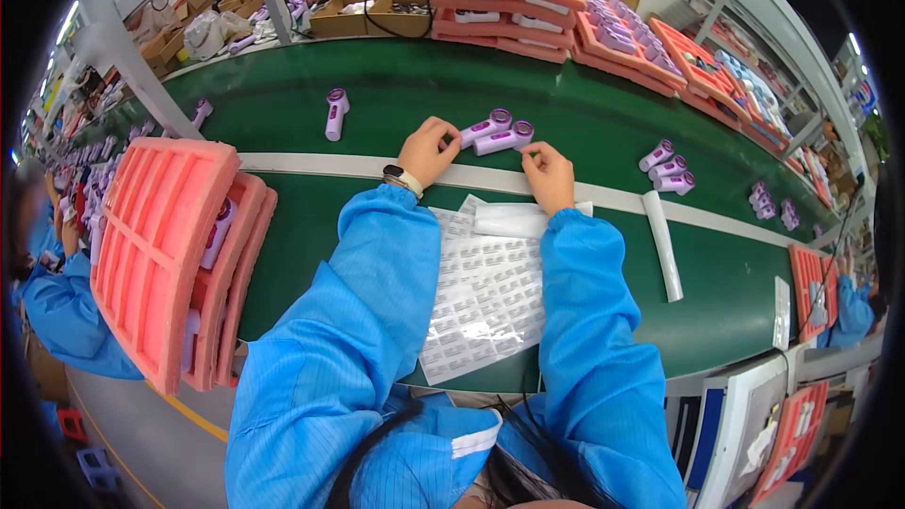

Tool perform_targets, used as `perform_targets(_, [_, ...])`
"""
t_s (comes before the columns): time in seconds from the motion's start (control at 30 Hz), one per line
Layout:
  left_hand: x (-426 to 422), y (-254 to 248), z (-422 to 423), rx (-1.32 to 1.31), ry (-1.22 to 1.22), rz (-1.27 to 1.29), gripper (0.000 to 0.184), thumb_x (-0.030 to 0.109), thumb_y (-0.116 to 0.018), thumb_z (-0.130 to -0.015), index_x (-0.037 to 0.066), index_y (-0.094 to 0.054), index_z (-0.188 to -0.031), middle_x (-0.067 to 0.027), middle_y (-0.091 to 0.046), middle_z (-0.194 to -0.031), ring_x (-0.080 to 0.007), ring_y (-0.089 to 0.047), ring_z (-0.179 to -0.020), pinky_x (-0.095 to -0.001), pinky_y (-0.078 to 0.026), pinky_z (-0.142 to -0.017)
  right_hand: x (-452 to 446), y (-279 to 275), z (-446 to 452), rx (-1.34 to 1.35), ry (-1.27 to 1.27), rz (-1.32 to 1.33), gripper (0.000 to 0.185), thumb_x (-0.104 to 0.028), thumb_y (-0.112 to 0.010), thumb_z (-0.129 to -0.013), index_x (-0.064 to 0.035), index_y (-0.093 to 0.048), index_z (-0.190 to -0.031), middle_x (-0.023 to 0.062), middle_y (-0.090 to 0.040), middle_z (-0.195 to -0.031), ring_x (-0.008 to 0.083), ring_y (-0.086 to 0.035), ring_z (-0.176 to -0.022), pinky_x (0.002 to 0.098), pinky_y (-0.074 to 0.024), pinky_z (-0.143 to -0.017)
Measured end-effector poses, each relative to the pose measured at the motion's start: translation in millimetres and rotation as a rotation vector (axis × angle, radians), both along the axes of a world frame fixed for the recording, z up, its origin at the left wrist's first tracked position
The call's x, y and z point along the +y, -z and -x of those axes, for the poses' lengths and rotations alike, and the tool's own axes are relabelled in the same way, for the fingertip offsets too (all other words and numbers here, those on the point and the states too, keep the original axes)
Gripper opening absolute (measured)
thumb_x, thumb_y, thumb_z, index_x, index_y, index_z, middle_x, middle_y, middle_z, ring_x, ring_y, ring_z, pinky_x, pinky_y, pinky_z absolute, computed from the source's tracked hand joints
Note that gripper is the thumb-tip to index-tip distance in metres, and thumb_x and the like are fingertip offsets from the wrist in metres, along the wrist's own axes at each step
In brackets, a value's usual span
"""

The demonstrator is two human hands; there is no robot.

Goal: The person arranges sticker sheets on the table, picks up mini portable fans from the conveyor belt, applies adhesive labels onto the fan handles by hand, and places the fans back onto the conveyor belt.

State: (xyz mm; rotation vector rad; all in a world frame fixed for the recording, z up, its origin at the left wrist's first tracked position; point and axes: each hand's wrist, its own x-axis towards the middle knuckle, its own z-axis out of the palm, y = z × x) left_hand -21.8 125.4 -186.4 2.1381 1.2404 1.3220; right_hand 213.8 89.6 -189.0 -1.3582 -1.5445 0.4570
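- While reaching forward over the green surface (603, 99), holds the left hand (429, 149) and the right hand (550, 177) apart, with a pair of purple devices (498, 140) lying between.
- Has the left hand curled, thumb and fingertips drawn close together, right at the handle ends of the pair; cannot tell whether gripping anything.
- Has the right hand bent too, fingertips just beside the ringed head of the nearer device; cannot tell whether anything is pinched.
- Between the hands, shows both devices side by side and slanted, heads toward the right hand, handles toward the left.
- Wears a watch (405, 179) just behind the left hand.
- Nearer than the hands, between blue sleeves (344, 292), has overlapping label sheets (485, 306) under a white bundle (509, 220).
- To the right of the right hand, has a white roll (664, 250) and three clustered devices (668, 167).
- Left of the left hand and farther off, has a single device (335, 120); nearer, pink trays (156, 254).
- Well beyond both hands, shows stacked trays (504, 30) near a cardboard box (372, 24).
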Motion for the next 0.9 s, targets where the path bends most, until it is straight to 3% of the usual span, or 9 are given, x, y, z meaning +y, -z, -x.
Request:
perform_targets(0.27, [-1.3,-0.3,-0.7,0.006,0.001,-0.029,0.008,0.015,-0.063,-0.083,0.007,-0.064,-0.084,-0.0066,-0.061,-0.081,-0.0208,-0.061,-0.064,-0.0332,-0.049,-0.060,-1.7,-1.1,0.7,-0.002,-0.002,0.012,0.009,-0.010,-0.064,-0.082,-0.0056,-0.068,-0.090,0.0033,-0.052,-0.054,0.0129,-0.048,-0.049,0.0303,-0.0394,-0.050])
perform_targets(0.9, [-0.6,-1.1,-0.3,0.031,0.032,0.106,0.011,0.014,-0.063,-0.085,0.003,-0.064,-0.089,-0.0066,-0.064,-0.078,-0.0164,-0.060,-0.066,-0.0289,-0.049,-0.063,-1.4,0.9,1.0,-0.003,0.003,0.030,0.010,-0.011,-0.064,-0.082,-0.0056,-0.068,-0.089,0.0030,-0.053,-0.055,0.0119,-0.048,-0.050,0.0297,-0.0390,-0.050])
